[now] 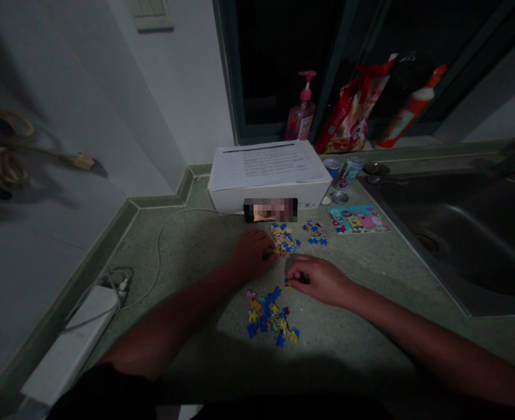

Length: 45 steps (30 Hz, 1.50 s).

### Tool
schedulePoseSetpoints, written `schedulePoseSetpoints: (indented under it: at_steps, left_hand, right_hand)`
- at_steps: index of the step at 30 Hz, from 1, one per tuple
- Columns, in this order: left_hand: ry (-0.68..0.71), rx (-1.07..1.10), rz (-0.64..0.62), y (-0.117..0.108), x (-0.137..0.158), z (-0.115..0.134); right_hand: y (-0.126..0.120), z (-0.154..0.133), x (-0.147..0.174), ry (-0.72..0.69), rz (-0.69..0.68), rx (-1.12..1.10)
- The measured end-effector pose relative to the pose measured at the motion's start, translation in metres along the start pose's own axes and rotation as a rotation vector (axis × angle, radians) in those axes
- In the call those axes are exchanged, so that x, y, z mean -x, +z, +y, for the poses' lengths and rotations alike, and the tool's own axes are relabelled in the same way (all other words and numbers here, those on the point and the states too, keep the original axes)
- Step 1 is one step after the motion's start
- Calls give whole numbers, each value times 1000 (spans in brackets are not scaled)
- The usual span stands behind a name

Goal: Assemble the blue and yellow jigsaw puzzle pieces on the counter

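Observation:
My left hand (254,252) is curled at the left edge of a pile of jigsaw puzzle pieces (285,238), its fingertips closed on a yellowish piece there. Nearer to me, my right hand (319,280) pinches a small blue and yellow puzzle piece (288,283) just above the counter. A second heap of loose pieces (270,315), mostly blue and yellow, lies in front of both hands. A few more pieces (315,230) sit to the right of the far pile. Beside them lies a colourful cartoon picture card (358,220).
A phone (270,210) on a white cable leans against a white box (268,166) topped with a printed sheet. The sink (459,233) borders the counter at right. A power strip (76,344) lies at left. Cups (349,173) and a pump bottle (301,114) stand behind.

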<state>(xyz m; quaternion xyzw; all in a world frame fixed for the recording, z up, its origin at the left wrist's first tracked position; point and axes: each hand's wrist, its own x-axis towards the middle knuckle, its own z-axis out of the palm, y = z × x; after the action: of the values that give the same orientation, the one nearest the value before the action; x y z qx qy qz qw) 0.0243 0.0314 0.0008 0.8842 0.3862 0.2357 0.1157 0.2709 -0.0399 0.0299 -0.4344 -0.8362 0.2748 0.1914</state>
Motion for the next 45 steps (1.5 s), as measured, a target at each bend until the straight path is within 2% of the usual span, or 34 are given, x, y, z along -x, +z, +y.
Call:
schedulePoseSetpoints:
  at_steps: [12,20,26,30,33,39,45]
  left_hand:
    - [0,-84,-20,-3,-1,3]
    - [72,-192,-65,-6,0,5]
    - [91,-220,-1,-5,-1,4]
    - [93,-241,28,-5,-1,2]
    - [152,-218,58,-7,0,3]
    - [400,-141,107,-8,4,9]
    - [454,-156,85,-11,8,10]
  right_hand:
    - [2,-2,-1,-8,-133,-1]
    - [2,-2,0,-36,-143,-51]
    - [3,-1,-1,-56,-111,-100]
    - [3,4,-3,-25,-20,-161]
    - [4,7,-4,34,63,-201]
    - [3,9,-8,114,113,-298]
    - [2,9,-11,171,120,-390]
